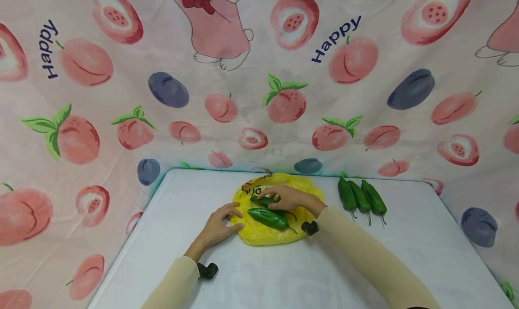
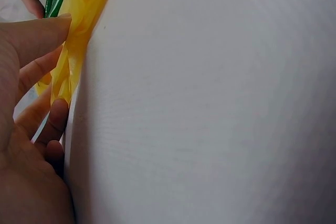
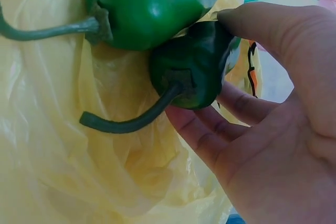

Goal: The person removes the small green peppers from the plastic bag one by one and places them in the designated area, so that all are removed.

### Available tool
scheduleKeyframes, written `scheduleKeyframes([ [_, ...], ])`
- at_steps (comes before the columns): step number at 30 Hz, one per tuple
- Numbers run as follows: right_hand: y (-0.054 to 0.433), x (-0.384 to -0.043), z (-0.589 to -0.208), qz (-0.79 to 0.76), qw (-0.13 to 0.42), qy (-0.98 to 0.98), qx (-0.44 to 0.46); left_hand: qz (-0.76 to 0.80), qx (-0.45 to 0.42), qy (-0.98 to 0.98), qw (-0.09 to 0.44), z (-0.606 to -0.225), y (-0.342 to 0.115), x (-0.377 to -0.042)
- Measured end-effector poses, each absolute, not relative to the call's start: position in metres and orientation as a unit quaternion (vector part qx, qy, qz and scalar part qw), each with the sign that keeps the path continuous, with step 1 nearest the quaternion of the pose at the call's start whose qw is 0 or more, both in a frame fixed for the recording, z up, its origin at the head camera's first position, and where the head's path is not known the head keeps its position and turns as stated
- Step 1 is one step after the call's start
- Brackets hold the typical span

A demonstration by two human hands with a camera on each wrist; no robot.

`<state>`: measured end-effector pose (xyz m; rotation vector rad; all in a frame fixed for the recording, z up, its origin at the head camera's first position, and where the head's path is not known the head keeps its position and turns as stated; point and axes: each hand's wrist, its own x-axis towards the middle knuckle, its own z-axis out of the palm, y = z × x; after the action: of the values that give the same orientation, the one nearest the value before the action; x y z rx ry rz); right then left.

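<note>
My right hand (image 1: 285, 197) grips a dark green chili pepper (image 3: 186, 61) across its body, thumb on one side and fingers on the other. Its curved stem points away from the palm in the right wrist view. Close beside it lies a larger, glossy green pepper (image 1: 268, 219). Both peppers are over a crumpled yellow plastic bag (image 1: 263, 239), spread flat with dark lettering near its far edge. At the bag's left edge, my left hand (image 1: 216, 228) touches the plastic with thumb and fingers spread apart; the left wrist view shows the thumb (image 2: 44, 32) against it.
Several more things share the white table (image 1: 365, 264): three green peppers (image 1: 362, 196) lie side by side at the back right, stems toward me. A fruit-patterned cloth (image 1: 259, 97) hangs behind the table and along its sides.
</note>
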<state>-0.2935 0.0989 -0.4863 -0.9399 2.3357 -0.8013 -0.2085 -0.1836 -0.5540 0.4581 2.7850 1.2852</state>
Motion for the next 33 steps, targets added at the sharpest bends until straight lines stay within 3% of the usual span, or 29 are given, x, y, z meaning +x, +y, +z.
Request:
scheduleKeyframes([
  [24, 0.096, -0.299, -0.474, -0.439, 0.180, 0.807, -0.352, 0.424, 0.139, 0.894, 0.031, -0.554, -0.183, -0.209],
  [33, 0.098, -0.293, -0.467, -0.442, 0.180, 0.808, -0.344, 0.426, 0.144, 0.893, 0.027, -0.553, -0.184, -0.208],
])
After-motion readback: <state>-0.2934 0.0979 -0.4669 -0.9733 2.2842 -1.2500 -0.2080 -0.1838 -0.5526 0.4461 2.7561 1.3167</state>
